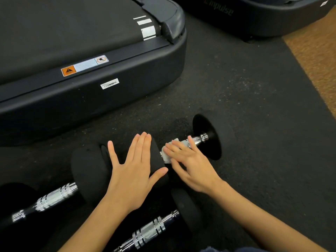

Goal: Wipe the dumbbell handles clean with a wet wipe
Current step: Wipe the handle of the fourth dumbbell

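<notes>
Wiping is under way: right hand (190,166) presses the wet wipe (174,150) onto the far dumbbell's handle (197,140) on the floor (254,106); left hand (134,168), spread flat, steadies its weight (156,160). Two nearer handles (54,197) likely remain.

A dark speckled rubber floor mat (245,84) carries everything here, and the near treadmill base (94,99) serves as the landmark. Just to the right of and below its rounded corner lies one dumbbell (207,137) on the mat, with two more dumbbells, the second (54,197) below the base at the left edge and the third (151,230) further below it, near the bottom. Well to the right of the base, past a second treadmill (254,17), the mat ends against tan carpet (316,57).
</notes>
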